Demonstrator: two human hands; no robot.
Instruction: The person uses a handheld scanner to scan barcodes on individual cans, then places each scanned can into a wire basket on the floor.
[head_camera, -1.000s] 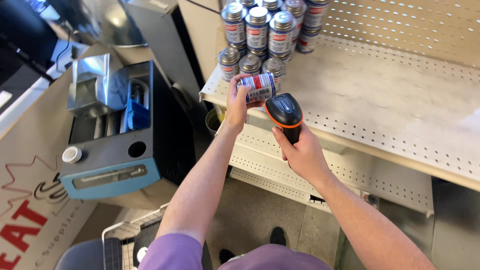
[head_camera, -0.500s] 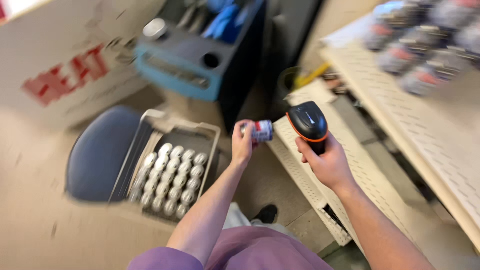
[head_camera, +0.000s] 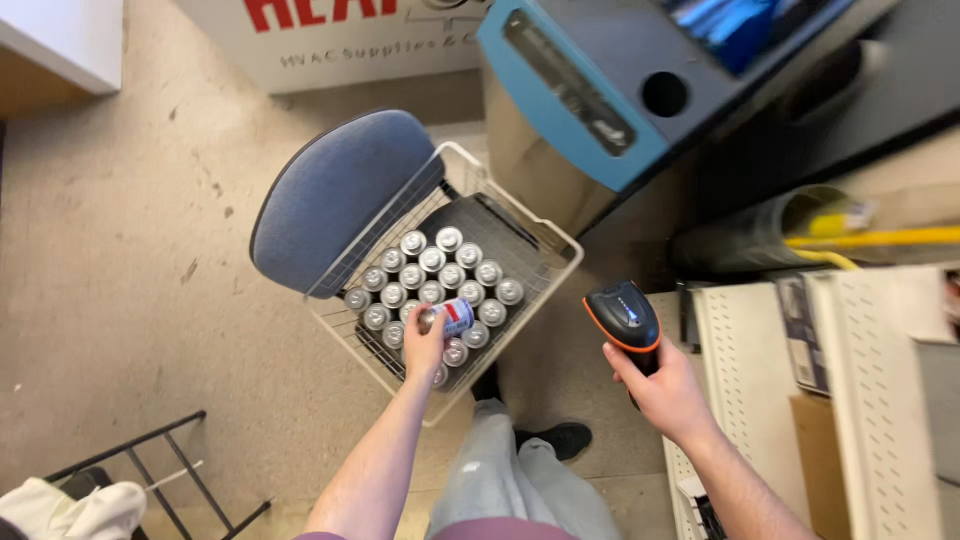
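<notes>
Basket nearly full of cans

Wire basket (head_camera: 560, 262): upright cans (head_camera: 432, 260) block its middle; bare grid at 1 o'clock stays passable.

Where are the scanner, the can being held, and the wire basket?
scanner (head_camera: 622, 315), head view, on its black top.
can (head_camera: 452, 317), head view, on its label.
wire basket (head_camera: 560, 262), head view, on its white rim.

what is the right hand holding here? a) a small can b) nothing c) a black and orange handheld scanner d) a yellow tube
c: the right hand grips a black handheld scanner with orange trim, held apart from the wire basket, while the small can is in the left hand over the basket of cans.
</notes>
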